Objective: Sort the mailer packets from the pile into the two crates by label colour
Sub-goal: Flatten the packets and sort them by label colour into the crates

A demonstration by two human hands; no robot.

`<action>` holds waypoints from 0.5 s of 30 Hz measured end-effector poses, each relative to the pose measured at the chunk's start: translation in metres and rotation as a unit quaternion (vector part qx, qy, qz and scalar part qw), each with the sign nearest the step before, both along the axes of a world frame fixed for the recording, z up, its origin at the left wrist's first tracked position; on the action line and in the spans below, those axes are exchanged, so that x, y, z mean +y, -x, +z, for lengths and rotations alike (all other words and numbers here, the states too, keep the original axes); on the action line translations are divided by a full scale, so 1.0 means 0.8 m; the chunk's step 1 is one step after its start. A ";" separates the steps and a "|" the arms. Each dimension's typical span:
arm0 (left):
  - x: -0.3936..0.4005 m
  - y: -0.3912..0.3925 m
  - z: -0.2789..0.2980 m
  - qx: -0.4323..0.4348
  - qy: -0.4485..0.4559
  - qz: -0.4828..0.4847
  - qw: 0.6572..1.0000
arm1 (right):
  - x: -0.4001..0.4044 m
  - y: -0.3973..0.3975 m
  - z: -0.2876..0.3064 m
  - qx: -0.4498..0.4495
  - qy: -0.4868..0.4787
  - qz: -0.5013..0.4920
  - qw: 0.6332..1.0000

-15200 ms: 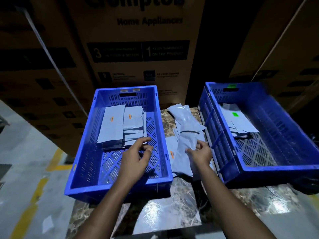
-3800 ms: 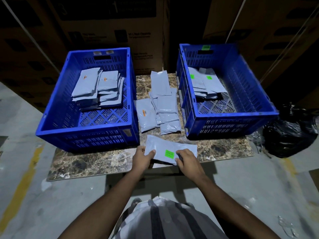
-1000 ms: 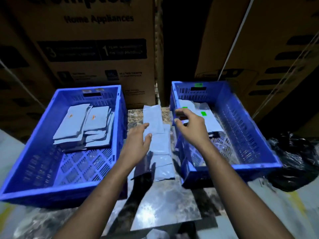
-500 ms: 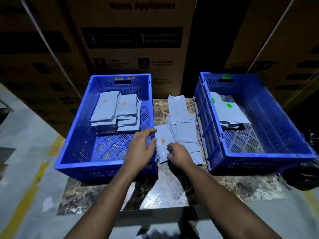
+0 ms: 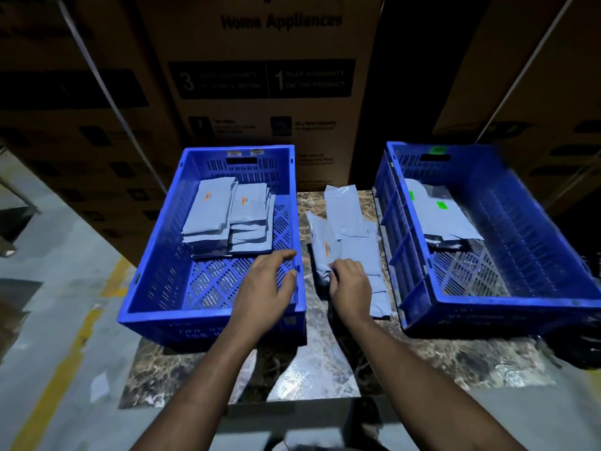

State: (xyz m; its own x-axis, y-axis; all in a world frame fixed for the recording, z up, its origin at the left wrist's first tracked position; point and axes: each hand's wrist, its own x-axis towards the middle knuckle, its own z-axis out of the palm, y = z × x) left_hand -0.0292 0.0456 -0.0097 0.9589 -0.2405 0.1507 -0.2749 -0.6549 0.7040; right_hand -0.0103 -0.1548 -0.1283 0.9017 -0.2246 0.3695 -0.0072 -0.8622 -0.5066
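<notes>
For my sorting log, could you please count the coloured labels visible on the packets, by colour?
orange labels: 3 (two in the left crate, one on the pile packet)
green labels: 2 (both in the right crate)
Total: 5

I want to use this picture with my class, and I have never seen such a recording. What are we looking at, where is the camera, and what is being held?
The camera sits on a person's head, looking down at their two bare hands. On a marble-patterned table stand two blue crates. The left crate holds packets with orange labels; the right crate holds ones with green labels. Between them lies the unsorted pile. The right hand has its fingers on an orange-labelled packet from the pile. The left hand hovers open over the left crate's edge, holding nothing.
</notes>
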 end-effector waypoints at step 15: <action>-0.020 0.120 -0.108 0.103 0.048 -0.166 0.980 | -0.097 0.251 -0.008 0.011 0.138 0.031 0.990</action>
